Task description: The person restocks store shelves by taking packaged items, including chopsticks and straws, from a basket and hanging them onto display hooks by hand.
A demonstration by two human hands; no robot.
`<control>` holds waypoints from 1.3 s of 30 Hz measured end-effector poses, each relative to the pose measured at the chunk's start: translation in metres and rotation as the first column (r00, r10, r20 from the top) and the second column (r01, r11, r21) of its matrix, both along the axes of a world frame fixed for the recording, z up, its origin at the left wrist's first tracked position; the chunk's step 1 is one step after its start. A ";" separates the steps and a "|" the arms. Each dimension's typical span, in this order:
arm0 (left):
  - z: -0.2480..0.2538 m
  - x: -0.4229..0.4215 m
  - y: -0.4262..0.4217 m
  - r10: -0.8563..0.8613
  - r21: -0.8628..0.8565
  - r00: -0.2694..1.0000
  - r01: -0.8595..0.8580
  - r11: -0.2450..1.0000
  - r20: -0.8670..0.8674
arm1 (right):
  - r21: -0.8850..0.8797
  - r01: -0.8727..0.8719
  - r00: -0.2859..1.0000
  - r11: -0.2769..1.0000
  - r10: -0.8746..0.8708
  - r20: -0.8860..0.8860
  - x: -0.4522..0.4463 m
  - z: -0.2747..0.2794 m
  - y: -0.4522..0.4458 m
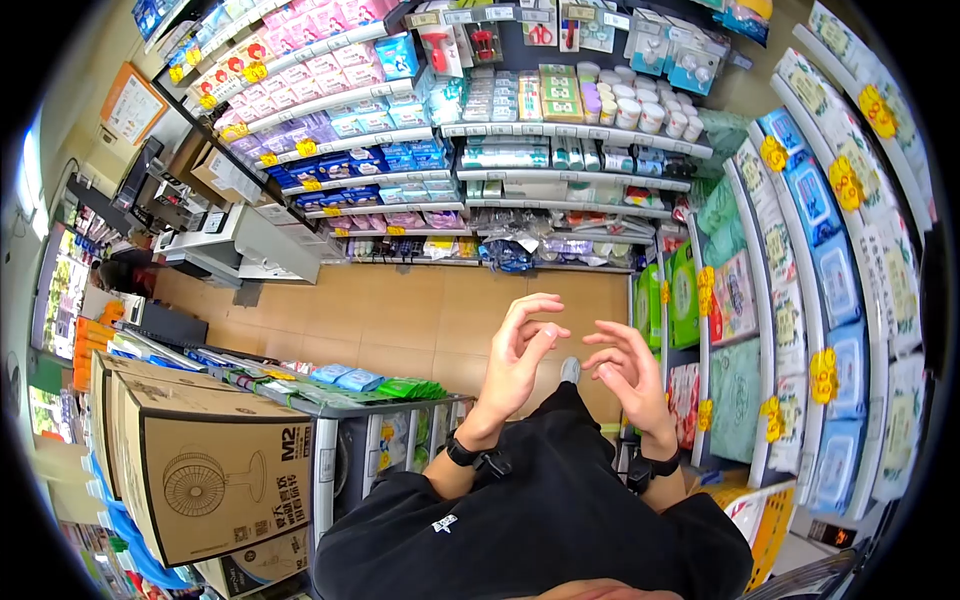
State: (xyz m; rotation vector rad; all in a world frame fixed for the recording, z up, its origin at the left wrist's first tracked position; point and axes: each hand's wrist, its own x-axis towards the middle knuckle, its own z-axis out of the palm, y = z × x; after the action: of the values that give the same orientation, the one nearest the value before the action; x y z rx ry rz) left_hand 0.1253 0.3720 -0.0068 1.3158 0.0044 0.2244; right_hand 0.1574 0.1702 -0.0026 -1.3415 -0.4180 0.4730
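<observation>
Currently, the bare left hand (518, 358) and bare right hand (632, 378) are empty, fingers spread and curled; outward swing of the latter could dislodge bright-green plastic-wrapped packs (684, 295) on the adjacent grey-edged shelf (705, 355).

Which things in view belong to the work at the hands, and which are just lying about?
At the hands, judging by nearness:
- left hand, raised, holding nothing
- right hand, likewise
- green packs, near the right hand, untouched

Just around:
- cardboard fan box
- blue packs, far right
- white tubs
</observation>
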 end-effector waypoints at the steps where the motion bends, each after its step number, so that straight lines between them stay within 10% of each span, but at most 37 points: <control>1: -0.003 -0.010 -0.001 -0.039 -0.022 0.999 0.039 0.999 -0.009 | 0.003 0.020 1.000 1.000 -0.020 -0.002 -0.014 -0.001 -0.001; 16: -0.008 -0.081 -0.057 -0.392 -0.037 0.920 0.392 0.919 -0.007 | -0.066 0.375 0.927 0.925 -0.373 0.044 -0.158 -0.004 -0.046; 28: -0.013 -0.102 -0.190 -0.765 -0.025 0.642 0.765 0.644 -0.055 | -0.063 0.815 0.578 0.576 -0.816 0.027 -0.257 -0.023 -0.145; 39: -0.026 -0.166 -0.380 -0.935 0.444 0.348 0.850 0.284 -0.067 | -0.048 0.980 0.192 0.192 -0.981 -0.006 -0.368 -0.065 -0.270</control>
State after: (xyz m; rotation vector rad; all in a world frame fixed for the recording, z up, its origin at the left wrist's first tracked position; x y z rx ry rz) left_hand -0.0409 -0.0082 -0.0326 1.5044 -1.0476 -0.6958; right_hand -0.2104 -0.1001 -0.0676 -1.3395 0.5750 -0.6430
